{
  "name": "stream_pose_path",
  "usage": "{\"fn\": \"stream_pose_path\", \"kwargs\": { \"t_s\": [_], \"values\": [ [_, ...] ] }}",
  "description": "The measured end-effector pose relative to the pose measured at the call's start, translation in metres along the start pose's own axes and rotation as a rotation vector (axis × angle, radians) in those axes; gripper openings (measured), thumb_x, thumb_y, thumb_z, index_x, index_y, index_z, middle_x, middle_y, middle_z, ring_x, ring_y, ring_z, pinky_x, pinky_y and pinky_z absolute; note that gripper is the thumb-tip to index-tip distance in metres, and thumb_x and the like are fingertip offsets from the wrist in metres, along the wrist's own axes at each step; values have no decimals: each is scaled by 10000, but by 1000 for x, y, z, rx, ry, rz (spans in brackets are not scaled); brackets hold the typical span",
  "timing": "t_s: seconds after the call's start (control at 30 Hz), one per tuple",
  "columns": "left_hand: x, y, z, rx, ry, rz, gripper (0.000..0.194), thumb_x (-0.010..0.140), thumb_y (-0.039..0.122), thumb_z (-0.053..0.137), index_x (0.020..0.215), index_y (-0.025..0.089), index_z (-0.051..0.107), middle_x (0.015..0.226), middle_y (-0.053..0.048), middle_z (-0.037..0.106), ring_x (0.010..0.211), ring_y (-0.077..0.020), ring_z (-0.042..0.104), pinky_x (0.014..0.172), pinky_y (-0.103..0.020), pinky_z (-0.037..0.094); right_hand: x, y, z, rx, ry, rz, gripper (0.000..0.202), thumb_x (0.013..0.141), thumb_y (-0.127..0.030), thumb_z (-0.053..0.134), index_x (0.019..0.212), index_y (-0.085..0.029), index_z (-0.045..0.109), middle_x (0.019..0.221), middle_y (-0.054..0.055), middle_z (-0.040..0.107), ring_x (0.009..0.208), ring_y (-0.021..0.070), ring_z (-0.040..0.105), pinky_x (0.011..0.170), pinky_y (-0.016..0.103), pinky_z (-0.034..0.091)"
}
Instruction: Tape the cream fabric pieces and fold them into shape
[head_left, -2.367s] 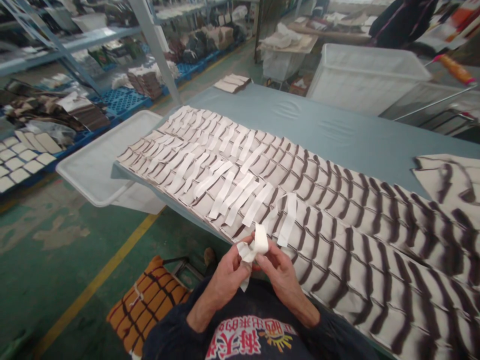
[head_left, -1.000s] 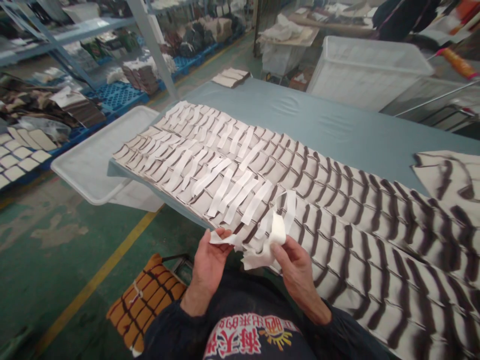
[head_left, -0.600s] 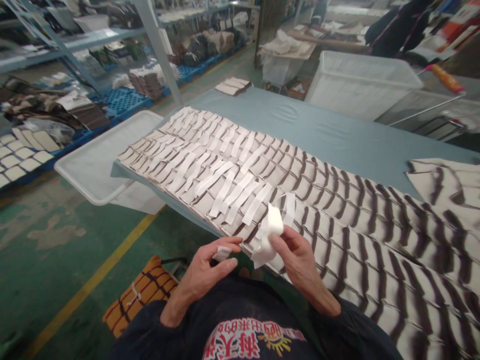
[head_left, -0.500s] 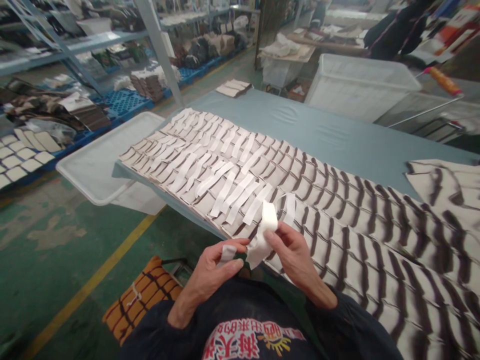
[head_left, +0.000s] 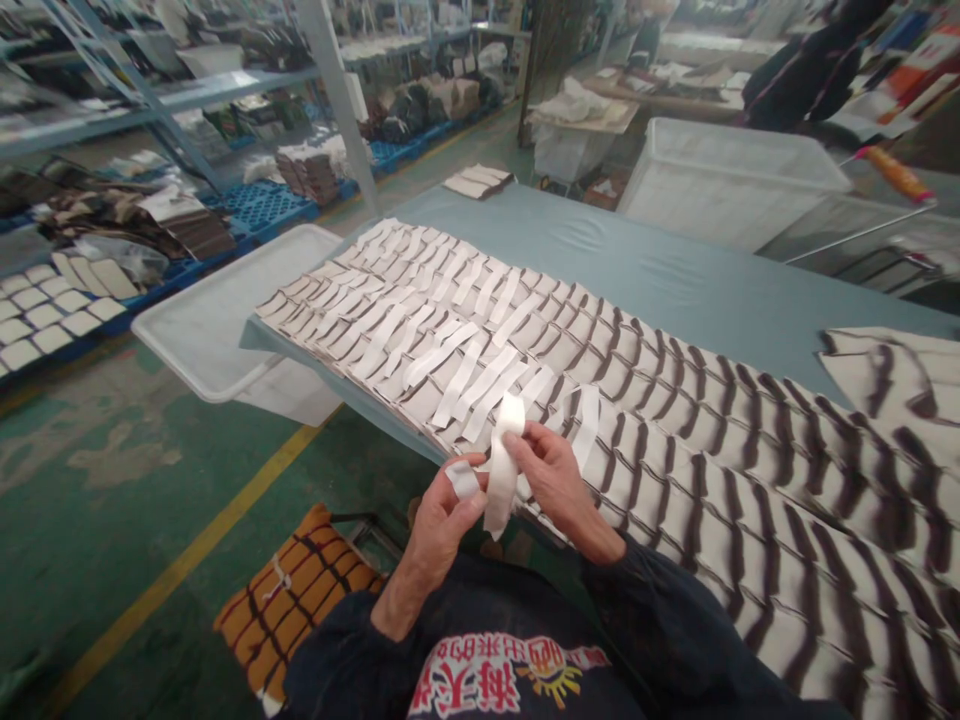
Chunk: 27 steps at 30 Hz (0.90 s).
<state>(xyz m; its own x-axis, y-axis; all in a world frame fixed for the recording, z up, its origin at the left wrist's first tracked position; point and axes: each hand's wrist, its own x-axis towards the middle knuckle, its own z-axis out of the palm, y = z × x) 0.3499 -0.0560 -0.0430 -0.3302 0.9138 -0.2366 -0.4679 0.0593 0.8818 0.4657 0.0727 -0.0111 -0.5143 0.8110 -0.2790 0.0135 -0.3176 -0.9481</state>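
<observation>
pinching thumb-to-finger, the bare right hand (head_left: 559, 482) is holding a narrow, curling, white cloth-like strip (head_left: 501, 478) at the frame's lower centre; the bare left hand (head_left: 441, 515) is clasping a small, flat, white piece (head_left: 463, 480). a slackening pinch could be dropping either.

There are two hands (head_left: 559, 475), over ten white strips (head_left: 499, 490), one cushion (head_left: 300, 590).

Strips (head_left: 457, 384) on fabric panels (head_left: 679, 450), panels on table (head_left: 600, 262), crate (head_left: 712, 190) behind, cushion (head_left: 294, 590) near left
</observation>
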Motion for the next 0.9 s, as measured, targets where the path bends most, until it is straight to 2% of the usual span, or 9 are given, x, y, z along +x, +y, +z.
{"fn": "stream_pose_path", "kwargs": {
  "t_s": [0.13, 0.2, 0.27, 0.33, 0.47, 0.6, 0.73, 0.9],
  "values": [
    [-5, 10, -5, 80, -156, -79, 416, 833, 448, 765, 1152, 182, 746, 928, -54, 769, 846, -199, 665, 775, -270, 488, 2, 6, 4, -65, -66, 38, 371, 798, -543, 678, 848, -178, 634, 605, -37, 582, 490, 113, 473, 443, 230, 362],
    [-7, 14, -5, 114, -250, -148, 451, 840, 464, 752, 1184, 172, 757, 978, -73, 780, 917, -231, 676, 832, -296, 493, 2, 7, 7, -117, -105, 69, 343, 822, -523, 641, 865, -183, 621, 580, -52, 544, 457, 106, 429, 411, 226, 313],
    [-8, 16, -3, 84, -289, -182, 477, 847, 459, 740, 1223, 165, 752, 1066, -96, 786, 1034, -275, 677, 927, -335, 483, 3, 9, 10, -203, -136, 58, 318, 851, -501, 603, 873, -183, 616, 584, -55, 523, 463, 104, 412, 411, 226, 296],
    [-9, 17, 0, -20, -257, -203, 487, 853, 466, 724, 1230, 158, 752, 1104, -111, 791, 1074, -298, 683, 963, -363, 479, 5, 10, 9, -283, -163, 30, 319, 890, -500, 557, 829, -189, 592, 588, -54, 496, 485, 106, 407, 427, 227, 300],
    [-11, 22, 6, -321, -108, -269, 533, 871, 573, 665, 1143, 132, 789, 1068, -145, 812, 1076, -339, 709, 1010, -435, 481, 12, 14, -2, -362, -215, -12, 466, 965, -569, 459, 683, -202, 515, 581, -39, 471, 538, 120, 424, 499, 240, 339],
    [-10, 41, 10, -509, -68, -339, 598, 905, 624, 587, 1092, 97, 796, 1060, -186, 811, 1142, -390, 695, 1081, -520, 442, 13, 22, -17, -440, -291, -66, 501, 959, -561, 534, 616, -196, 550, 585, -17, 525, 594, 137, 462, 571, 251, 354],
    [-9, 60, 15, -574, -19, -287, 676, 919, 671, 512, 1156, 93, 768, 1177, -196, 778, 1263, -403, 623, 1102, -525, 433, 3, 33, -23, -455, -365, -74, 517, 990, -564, 486, 665, -193, 642, 622, 1, 608, 592, 154, 509, 569, 260, 386],
    [-8, 75, 18, -576, 48, -201, 781, 907, 747, 440, 1276, 112, 706, 1403, -172, 664, 1389, -366, 513, 1152, -468, 396, -17, 53, -29, -426, -328, -65, 500, 974, -586, 499, 789, -169, 705, 646, -7, 613, 600, 155, 530, 549, 251, 409]
  ]
}}
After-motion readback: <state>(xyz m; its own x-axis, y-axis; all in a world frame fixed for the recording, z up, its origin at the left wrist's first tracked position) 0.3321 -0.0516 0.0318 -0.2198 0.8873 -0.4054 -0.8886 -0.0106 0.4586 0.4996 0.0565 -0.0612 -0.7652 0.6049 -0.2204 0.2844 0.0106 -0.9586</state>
